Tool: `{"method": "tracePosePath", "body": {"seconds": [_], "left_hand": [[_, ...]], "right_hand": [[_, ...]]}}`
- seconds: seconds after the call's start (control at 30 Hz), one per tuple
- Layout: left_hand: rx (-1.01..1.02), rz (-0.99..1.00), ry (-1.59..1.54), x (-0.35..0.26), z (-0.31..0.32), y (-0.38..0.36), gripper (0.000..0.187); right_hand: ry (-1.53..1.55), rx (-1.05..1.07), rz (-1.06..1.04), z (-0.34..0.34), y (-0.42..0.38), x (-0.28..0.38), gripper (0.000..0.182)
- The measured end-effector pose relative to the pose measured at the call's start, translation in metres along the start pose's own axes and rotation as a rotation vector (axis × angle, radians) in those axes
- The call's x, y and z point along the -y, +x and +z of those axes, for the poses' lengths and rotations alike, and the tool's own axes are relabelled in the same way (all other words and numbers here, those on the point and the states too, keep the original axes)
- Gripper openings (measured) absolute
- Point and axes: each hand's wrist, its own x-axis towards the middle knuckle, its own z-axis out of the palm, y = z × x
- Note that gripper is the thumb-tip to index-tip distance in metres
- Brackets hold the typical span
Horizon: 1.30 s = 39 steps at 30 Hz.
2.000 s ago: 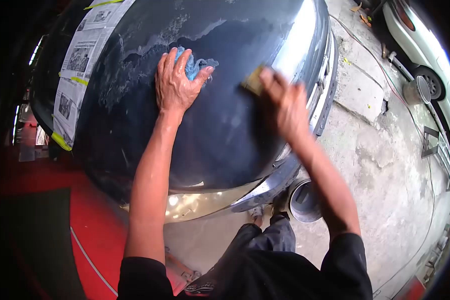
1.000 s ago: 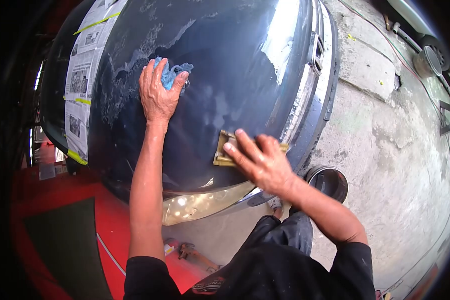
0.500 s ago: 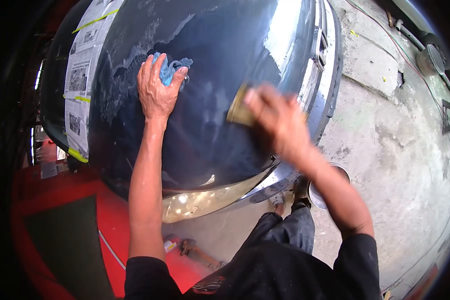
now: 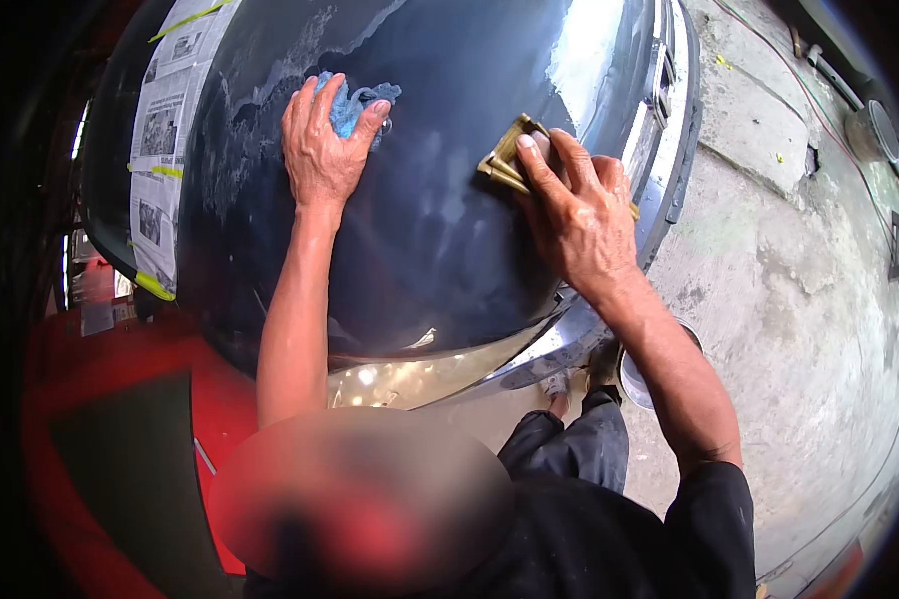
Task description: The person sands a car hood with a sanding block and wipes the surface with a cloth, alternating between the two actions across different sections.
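A blue cloth [image 4: 348,108] is bunched under the fingers of my left hand [image 4: 325,155], against the dark, wet-looking car hood [image 4: 410,230]. Pale streaks mark the paint around that hand. Farther right, my right hand [image 4: 584,210] has its fingers wrapped round a folded yellow-brown sanding sheet [image 4: 509,155], pressed on the hood near its front edge. Part of a rounded block or pad shows inside the sheet, under the fingertips.
Newspaper [image 4: 165,130] held with yellow tape covers the hood's left side. A headlight [image 4: 400,379] lies at the near corner. One bucket [image 4: 634,379] stands by my feet, another [image 4: 872,132] at the upper right on the concrete floor [image 4: 769,299]. Hoses run along the right.
My right hand and the sanding sheet have moved slightly up and to the right. My left hand still holds the cloth at nearly the same place. A blurred oval now covers the bottom centre.
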Motion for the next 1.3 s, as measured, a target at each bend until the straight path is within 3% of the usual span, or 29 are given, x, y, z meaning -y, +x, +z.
{"method": "tracePosePath", "body": {"seconds": [0.03,0.1,0.17,0.23,0.37,0.43,0.57,0.63,0.7,0.77,0.8,0.9,0.97,1.07,1.13,1.23,1.3], "left_hand": [[-0.004,0.006,0.008,0.000,0.000,0.001,0.079],[-0.012,0.001,0.001,-0.002,0.000,0.002,0.079],[-0.014,0.009,-0.004,-0.001,0.001,0.000,0.078],[-0.019,0.026,-0.004,0.003,0.002,0.000,0.077],[-0.024,0.014,0.013,0.000,0.003,-0.001,0.077],[-0.029,0.011,0.039,0.001,0.004,-0.001,0.076],[-0.047,0.028,0.029,0.003,0.007,-0.001,0.077],[-0.047,0.030,0.013,0.005,0.005,-0.001,0.078],[-0.035,0.026,0.021,0.005,0.004,-0.002,0.078],[-0.034,0.017,0.022,0.003,0.005,-0.002,0.078],[-0.032,0.010,0.023,0.003,0.007,-0.003,0.078],[-0.063,0.022,0.017,0.005,0.007,-0.001,0.080],[-0.085,0.043,0.007,0.006,0.010,0.001,0.081],[-0.081,0.059,0.009,0.011,0.011,-0.001,0.081],[-0.070,0.052,0.011,0.010,0.011,-0.001,0.079],[-0.092,0.041,0.026,0.006,0.011,-0.002,0.079],[-0.105,0.061,0.026,0.009,0.011,-0.001,0.079]], "right_hand": [[-0.011,-0.052,0.018,0.007,0.000,0.002,0.068],[0.004,0.036,-0.024,0.012,-0.040,0.024,0.068],[0.019,0.069,-0.157,0.018,-0.076,0.044,0.076],[0.020,0.066,-0.179,0.012,-0.054,0.016,0.075],[-0.064,-0.097,0.036,0.007,0.018,-0.004,0.066],[-0.025,-0.037,0.077,0.008,-0.014,0.016,0.064],[0.071,0.078,-0.198,0.018,-0.084,0.046,0.074],[0.011,0.067,-0.138,0.008,-0.033,0.005,0.068],[-0.071,-0.077,0.039,0.007,0.022,-0.018,0.058],[-0.128,-0.234,0.055,0.020,0.033,-0.019,0.058],[-0.095,-0.169,0.046,0.018,0.015,-0.002,0.056],[-0.038,0.058,-0.173,0.032,-0.085,0.079,0.055],[0.021,0.091,-0.346,0.026,-0.105,0.079,0.055],[-0.018,-0.025,-0.154,0.015,-0.030,0.019,0.071],[-0.046,-0.107,0.082,0.019,0.006,0.002,0.068],[-0.028,-0.151,0.036,0.030,-0.046,0.039,0.062],[0.064,-0.042,-0.104,0.054,-0.126,0.088,0.061]]}}
